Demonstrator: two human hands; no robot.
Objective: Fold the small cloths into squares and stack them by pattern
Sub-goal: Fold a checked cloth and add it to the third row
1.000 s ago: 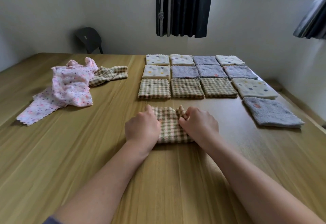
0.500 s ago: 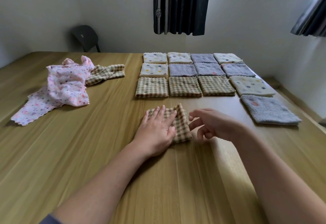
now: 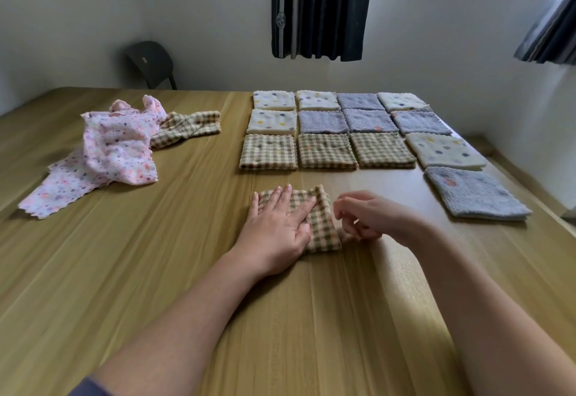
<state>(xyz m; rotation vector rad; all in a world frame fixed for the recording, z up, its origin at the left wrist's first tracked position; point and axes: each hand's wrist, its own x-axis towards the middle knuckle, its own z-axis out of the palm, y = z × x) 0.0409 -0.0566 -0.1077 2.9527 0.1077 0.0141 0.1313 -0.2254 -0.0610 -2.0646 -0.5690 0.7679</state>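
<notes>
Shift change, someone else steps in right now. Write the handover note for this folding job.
Left hand lies flat on the half-folded checked cloth, pressing it down. Right hand is beside its right edge, fingers loosely curled; a grip cannot be told.
Done: folded squares in rows at the far right of the table.
To do: finish this fold, fold the pink cloths and the loose checked cloth, stack by pattern.

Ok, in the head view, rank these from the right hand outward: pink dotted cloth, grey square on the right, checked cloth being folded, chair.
1. Checked cloth, just left of the right hand.
2. Grey square, front right.
3. Pink dotted cloth, far left.
4. Chair, beyond the table, back left.
</notes>
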